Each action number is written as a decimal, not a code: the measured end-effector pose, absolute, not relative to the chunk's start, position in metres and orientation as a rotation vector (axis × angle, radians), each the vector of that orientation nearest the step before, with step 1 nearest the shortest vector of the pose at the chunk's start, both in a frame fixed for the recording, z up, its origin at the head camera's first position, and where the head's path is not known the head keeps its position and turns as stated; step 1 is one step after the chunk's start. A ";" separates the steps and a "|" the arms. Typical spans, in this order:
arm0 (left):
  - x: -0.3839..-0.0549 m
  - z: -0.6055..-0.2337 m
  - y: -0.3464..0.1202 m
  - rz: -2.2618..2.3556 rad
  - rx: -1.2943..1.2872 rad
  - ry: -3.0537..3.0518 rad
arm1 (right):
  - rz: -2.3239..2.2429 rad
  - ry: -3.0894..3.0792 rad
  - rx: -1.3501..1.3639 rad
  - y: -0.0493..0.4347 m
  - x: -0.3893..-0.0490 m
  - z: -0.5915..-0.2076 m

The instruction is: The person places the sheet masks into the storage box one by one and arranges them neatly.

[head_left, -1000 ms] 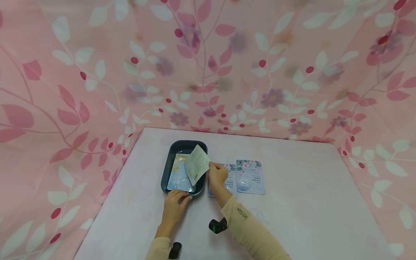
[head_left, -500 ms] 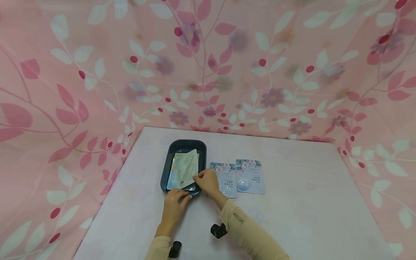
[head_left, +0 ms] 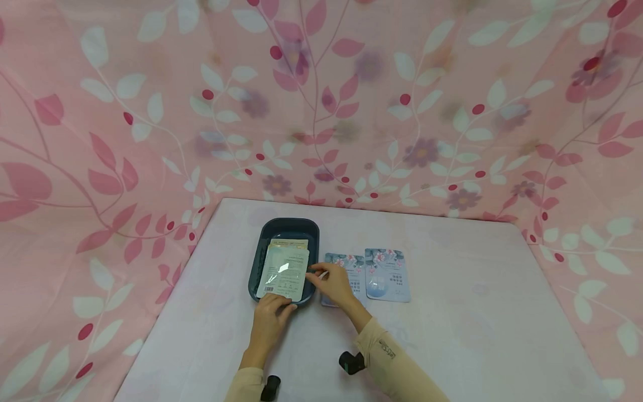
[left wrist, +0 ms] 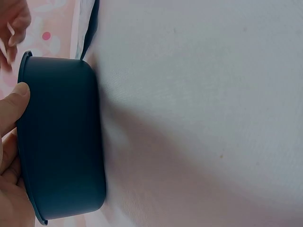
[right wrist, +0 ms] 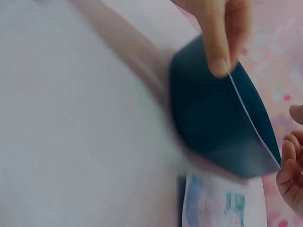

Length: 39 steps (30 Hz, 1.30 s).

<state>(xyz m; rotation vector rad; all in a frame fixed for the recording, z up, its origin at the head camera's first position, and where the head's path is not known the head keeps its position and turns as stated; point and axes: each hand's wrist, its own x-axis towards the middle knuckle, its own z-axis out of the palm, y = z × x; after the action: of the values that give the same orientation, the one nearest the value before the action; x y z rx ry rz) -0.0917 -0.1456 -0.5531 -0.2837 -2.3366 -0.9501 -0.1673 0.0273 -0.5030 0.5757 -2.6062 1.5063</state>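
A dark blue rectangular basin (head_left: 315,237) stands on the table with flat sachets inside, like face-mask packets. The topmost is a pale green printed sachet (head_left: 286,273), overlapping a yellow-edged one (head_left: 290,243). My left hand (head_left: 271,318) grips the basin's near rim; the left wrist view shows the thumb (left wrist: 18,99) on the rim's outside. My right hand (head_left: 331,283) hovers at the right rim with loosely bent fingers, apart from the green sachet. Seen from the right wrist, this hand (right wrist: 291,165) has a gap between thumb and fingers and holds nothing.
Right of the basin lie two blue floral sachets, one (head_left: 388,274) in full sight and the other (head_left: 344,262) partly behind my right hand. The white-covered table (head_left: 467,312) ends at a pink floral curtain (head_left: 321,111) behind and beside it.
The green sachet has gone from tilted in my right hand to flat on the stack in the basin. The right hand has let go and shifted slightly rightward. The left hand has stayed put.
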 end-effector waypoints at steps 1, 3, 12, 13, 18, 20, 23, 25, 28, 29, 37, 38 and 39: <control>-0.092 -0.553 -0.145 -0.956 -0.284 -2.339 | 1.526 -2.558 0.573 0.035 -0.167 -0.504; -0.091 -0.553 -0.145 -0.959 -0.281 -2.341 | 1.559 -2.504 0.522 0.052 -0.167 -0.507; -0.091 -0.551 -0.145 -0.957 -0.272 -2.335 | 1.529 -2.476 0.274 0.121 -0.154 -0.513; -0.091 -0.551 -0.145 -0.953 -0.272 -2.336 | 1.527 -2.475 0.262 0.126 -0.153 -0.515; -0.090 -0.551 -0.144 -0.962 -0.264 -2.344 | 1.473 -2.498 0.178 0.151 -0.143 -0.520; -0.090 -0.550 -0.144 -0.964 -0.263 -2.345 | 1.428 -2.505 0.141 0.161 -0.138 -0.521; -0.090 -0.549 -0.143 -0.975 -0.266 -2.342 | 1.335 -2.515 0.061 0.178 -0.133 -0.527; -0.090 -0.548 -0.143 -0.978 -0.265 -2.344 | 1.263 -2.537 -0.015 0.189 -0.129 -0.531; -0.089 -0.547 -0.142 -0.977 -0.259 -2.351 | 1.165 -2.585 -0.132 0.206 -0.122 -0.538; -0.089 -0.547 -0.142 -0.976 -0.258 -2.352 | 1.130 -2.607 -0.162 0.211 -0.120 -0.540; -0.090 -0.547 -0.142 -0.976 -0.258 -2.342 | 0.951 -2.741 -0.237 0.237 -0.111 -0.556; -0.090 -0.547 -0.142 -0.972 -0.256 -2.344 | 0.948 -2.761 -0.235 0.239 -0.111 -0.558; -0.090 -0.546 -0.142 -0.970 -0.254 -2.346 | 0.950 -2.782 -0.236 0.240 -0.110 -0.559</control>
<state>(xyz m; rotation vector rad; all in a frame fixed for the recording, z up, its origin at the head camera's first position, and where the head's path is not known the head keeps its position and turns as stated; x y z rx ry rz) -0.0895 -0.1419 -0.5464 -0.2543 -2.3461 -0.9700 -0.1100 0.2396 -0.5589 -0.2357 -2.7823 0.9503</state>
